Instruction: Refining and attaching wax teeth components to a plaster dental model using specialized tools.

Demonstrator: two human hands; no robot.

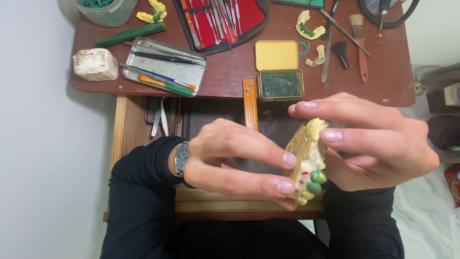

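Both hands hold a yellow plaster dental cast point(306, 158) above an open wooden drawer point(191, 201). My left hand point(235, 165), with a wristwatch point(181, 157) at the cuff, pinches the cast's left side between fingers and thumb. From the right, my right hand point(369, 141) grips the same cast, fingers across its top. Green wax teeth point(316, 181) sit on the cast's lower edge, with small red marks beside them.
On the reddish desk point(230, 72): an open tin of green wax point(280, 85), a metal tray of tools point(164, 66), a red instrument case point(220, 19), a white stone block point(95, 64), other casts point(306, 26), a brush point(358, 41).
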